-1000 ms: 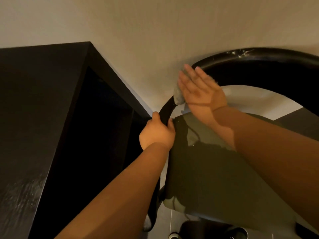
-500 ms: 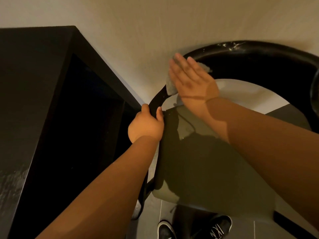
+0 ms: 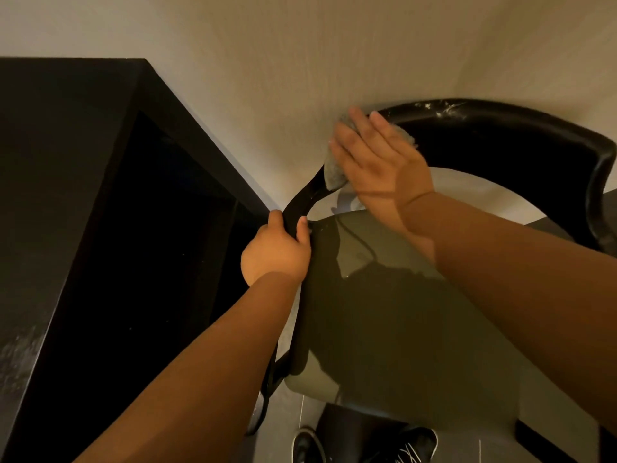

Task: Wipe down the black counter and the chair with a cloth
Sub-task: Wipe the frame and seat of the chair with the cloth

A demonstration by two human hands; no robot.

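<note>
Two big things fill our view: the counter (image 3: 50, 202) on the left, dark and running off toward the wall (image 3: 267, 61), and the chair (image 3: 384, 295) on the right, its grey seat (image 3: 450, 362) below us and its black rail (image 3: 500, 118) curving along the wall. Our left hand (image 3: 277, 255) is curled tight round the rail's lower left end, beside the seat's corner. Our right hand (image 3: 377, 162) lies flat, fingers straight, pressing the cloth (image 3: 332, 172) onto the rail just above that hold. From the cloth the rail's long run arcs up and off to the right, where pale smears (image 3: 444, 107) mark its top. We judge the wipe should follow that curve rightward, the right hand being nearer. The counter lies well apart, left of both hands.
</note>
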